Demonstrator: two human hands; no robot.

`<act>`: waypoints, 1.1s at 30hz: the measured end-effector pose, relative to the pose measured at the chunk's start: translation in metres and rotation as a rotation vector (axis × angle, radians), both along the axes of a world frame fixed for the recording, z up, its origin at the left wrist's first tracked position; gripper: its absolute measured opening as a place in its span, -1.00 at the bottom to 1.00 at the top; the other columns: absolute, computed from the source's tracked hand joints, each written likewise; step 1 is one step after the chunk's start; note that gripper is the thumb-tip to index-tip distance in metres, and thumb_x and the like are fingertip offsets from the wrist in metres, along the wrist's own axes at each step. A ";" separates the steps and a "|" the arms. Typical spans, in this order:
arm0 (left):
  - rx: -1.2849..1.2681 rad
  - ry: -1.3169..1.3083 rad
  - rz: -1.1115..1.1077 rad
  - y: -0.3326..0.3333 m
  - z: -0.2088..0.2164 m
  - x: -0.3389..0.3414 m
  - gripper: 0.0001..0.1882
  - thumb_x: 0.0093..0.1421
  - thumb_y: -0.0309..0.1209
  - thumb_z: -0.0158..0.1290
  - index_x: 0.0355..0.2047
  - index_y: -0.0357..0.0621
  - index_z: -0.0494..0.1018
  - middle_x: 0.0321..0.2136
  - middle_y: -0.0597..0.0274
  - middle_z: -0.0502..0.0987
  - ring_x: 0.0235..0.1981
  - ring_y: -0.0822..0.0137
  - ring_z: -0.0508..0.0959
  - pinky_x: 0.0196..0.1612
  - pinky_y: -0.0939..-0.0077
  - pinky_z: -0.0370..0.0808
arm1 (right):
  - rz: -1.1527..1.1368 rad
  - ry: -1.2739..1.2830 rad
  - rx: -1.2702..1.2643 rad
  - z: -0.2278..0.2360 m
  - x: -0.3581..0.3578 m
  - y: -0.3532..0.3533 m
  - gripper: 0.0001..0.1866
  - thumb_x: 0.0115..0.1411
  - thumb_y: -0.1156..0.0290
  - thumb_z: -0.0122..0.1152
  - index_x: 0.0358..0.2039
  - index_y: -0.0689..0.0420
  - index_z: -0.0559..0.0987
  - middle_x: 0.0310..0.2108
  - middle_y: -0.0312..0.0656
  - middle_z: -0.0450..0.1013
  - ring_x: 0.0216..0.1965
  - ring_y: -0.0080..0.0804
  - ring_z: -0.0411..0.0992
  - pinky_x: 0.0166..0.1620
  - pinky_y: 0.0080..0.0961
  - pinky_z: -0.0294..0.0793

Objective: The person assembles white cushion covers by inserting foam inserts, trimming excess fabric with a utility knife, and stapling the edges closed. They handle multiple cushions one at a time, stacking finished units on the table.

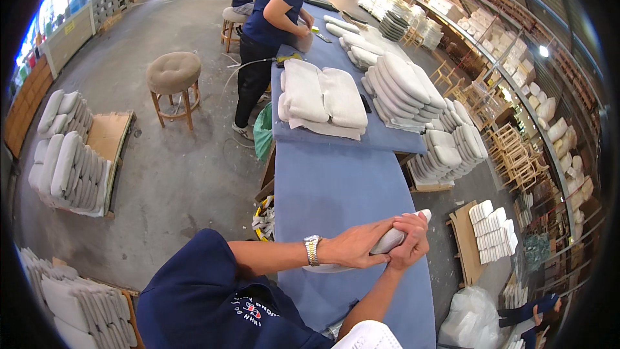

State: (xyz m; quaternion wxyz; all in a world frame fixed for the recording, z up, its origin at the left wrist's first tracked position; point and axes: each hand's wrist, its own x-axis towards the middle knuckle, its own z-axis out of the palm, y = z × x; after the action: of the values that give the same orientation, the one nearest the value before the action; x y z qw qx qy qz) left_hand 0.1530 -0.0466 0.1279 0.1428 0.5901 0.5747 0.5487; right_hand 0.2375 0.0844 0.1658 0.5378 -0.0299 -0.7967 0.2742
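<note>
a light grey, rounded cushion in soft fabric point(389, 240) is held near the right edge of the table, much of it hidden behind the hands and forearm. the person's bare left hand point(354, 244), below a silver and gold metal wristwatch point(312, 250), wraps over the near side, thumb pressed along it; the bare right hand point(411, 243) curls its fingers round the far end, a pale tip poking out above. both grips are closed around the padding, with no visible gap; how hard they squeeze cannot be told. good handling here probably means even pressure from both palms, fabric kept smooth under the thumbs, and the watch band clear of the weave, where it could snag. beneath lies a long table with a matt blue top point(336, 184), its bare stretch leaving room to turn the piece. farther along sit a low pile of pale grey padded cushions point(323, 94) and a taller, leaning stack of pale grey cushions point(402, 87). beyond, a co-worker in a navy short-sleeved shirt point(279, 3) bends over the table's left edge.
</note>
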 end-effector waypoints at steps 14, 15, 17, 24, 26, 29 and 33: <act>0.205 0.021 0.114 -0.016 -0.005 0.004 -0.23 0.28 -0.35 0.16 0.44 -0.11 0.11 0.45 -0.13 0.11 0.25 -0.14 0.44 0.19 0.17 0.51 | -0.052 -0.116 -0.111 -0.012 -0.013 0.041 -0.65 0.42 0.32 -0.04 -0.36 0.27 0.62 -0.15 -0.08 0.61 0.09 -0.09 0.46 0.17 -0.13 0.36; 0.245 0.027 0.130 -0.014 -0.006 0.006 -0.25 0.28 -0.36 0.16 0.43 -0.12 0.13 0.45 -0.13 0.11 0.27 -0.14 0.42 0.22 0.15 0.48 | -0.039 -0.121 -0.112 -0.011 -0.013 0.041 -0.65 0.41 0.32 -0.04 -0.35 0.27 0.63 -0.14 -0.08 0.61 0.09 -0.08 0.46 0.17 -0.13 0.36; 0.316 0.035 0.163 -0.016 -0.006 0.010 -0.27 0.28 -0.36 0.17 0.41 -0.12 0.16 0.44 -0.13 0.13 0.32 -0.15 0.35 0.30 0.10 0.39 | 0.033 -0.132 -0.128 -0.012 -0.018 0.039 -0.65 0.41 0.32 -0.03 -0.34 0.27 0.64 -0.10 -0.07 0.61 0.12 -0.06 0.45 0.18 -0.13 0.36; 0.480 0.249 0.097 -0.023 -0.019 0.042 -0.34 0.29 -0.11 0.17 0.34 -0.04 0.32 0.41 0.09 0.24 0.46 -0.12 0.11 0.47 -0.17 -0.01 | 0.505 -0.147 -0.451 -0.008 -0.017 0.033 -0.65 0.37 0.23 0.07 -0.10 0.27 0.62 0.16 0.11 0.46 0.25 -0.07 0.38 0.29 -0.14 0.29; 0.543 0.443 0.025 -0.021 -0.017 0.036 -0.38 0.30 -0.01 0.14 0.28 0.00 0.40 0.37 0.17 0.29 0.44 -0.08 0.14 0.47 -0.22 -0.04 | 0.652 -0.096 -0.658 -0.010 -0.015 0.017 -0.52 0.36 0.15 0.12 0.11 0.25 0.55 0.31 0.15 0.34 0.27 -0.08 0.36 0.36 -0.15 0.25; 0.652 0.682 -0.101 0.004 0.006 0.002 -0.41 0.26 0.15 0.12 0.13 0.06 0.55 0.19 0.23 0.48 0.28 0.03 0.37 0.41 -0.22 0.07 | 0.507 -0.040 -0.799 0.004 -0.004 -0.032 -0.47 0.39 0.10 0.10 0.16 0.27 0.50 0.27 0.10 0.36 0.25 -0.15 0.38 0.34 -0.21 0.29; 0.516 0.651 -0.377 0.033 0.038 -0.033 -0.30 0.08 0.35 0.16 -0.14 -0.04 0.61 -0.17 0.20 0.60 -0.03 0.11 0.51 0.31 -0.03 0.21 | 0.430 -0.252 -0.672 -0.011 0.014 -0.031 -0.48 0.43 0.09 0.04 0.19 0.25 0.47 0.26 0.05 0.37 0.24 -0.19 0.39 0.33 -0.25 0.31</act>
State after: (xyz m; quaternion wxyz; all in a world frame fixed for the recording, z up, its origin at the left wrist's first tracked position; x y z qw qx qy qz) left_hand 0.1202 -0.0140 0.1658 -0.0996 0.8425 0.3169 0.4242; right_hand 0.2515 0.0529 0.1545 0.3271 -0.0700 -0.7104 0.6192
